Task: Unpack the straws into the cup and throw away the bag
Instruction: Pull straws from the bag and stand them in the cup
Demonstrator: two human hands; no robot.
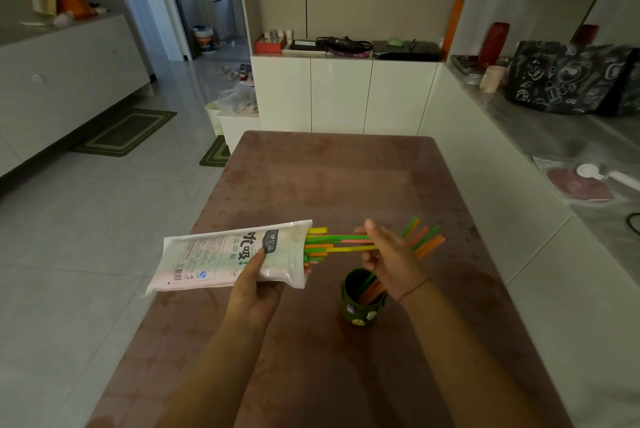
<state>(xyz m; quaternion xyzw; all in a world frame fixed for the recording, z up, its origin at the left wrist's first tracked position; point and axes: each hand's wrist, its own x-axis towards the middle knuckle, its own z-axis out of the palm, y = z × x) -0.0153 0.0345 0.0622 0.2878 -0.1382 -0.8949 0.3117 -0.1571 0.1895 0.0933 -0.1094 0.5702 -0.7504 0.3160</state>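
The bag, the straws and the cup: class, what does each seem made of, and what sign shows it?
The bag: thin plastic film, glossy; it creases and shines. The straws: probably plastic, possibly paper; bright, smooth, rigid. The cup: dark green, matt; possibly ceramic or plastic, unclear in this light.

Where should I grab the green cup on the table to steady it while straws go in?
Grip the cup round its lower side wall, coming from the near left. It stands upright, its open mouth holds leaning straws, and the right hand hovers over its right rim, so top and right are taken.
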